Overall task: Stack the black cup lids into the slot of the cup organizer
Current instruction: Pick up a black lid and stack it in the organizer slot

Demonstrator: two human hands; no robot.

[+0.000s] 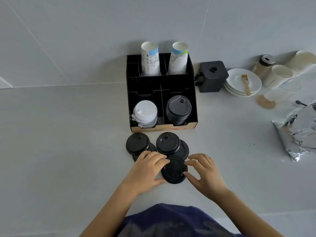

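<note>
Grey counter [68,151] (2 loose lid piles [137,143]), organizer [161,103] behind

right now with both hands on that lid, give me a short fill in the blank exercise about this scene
1. Both hands, left hand and right hand, touch one black lid lying on the ____.
2. In the organizer, the stack of black lids sits in the front ____ slot.
3. The stack beside it holds ____ lids.
4. A brush rests on the stacked ____.

Missing words: counter; right; white; plates
</note>
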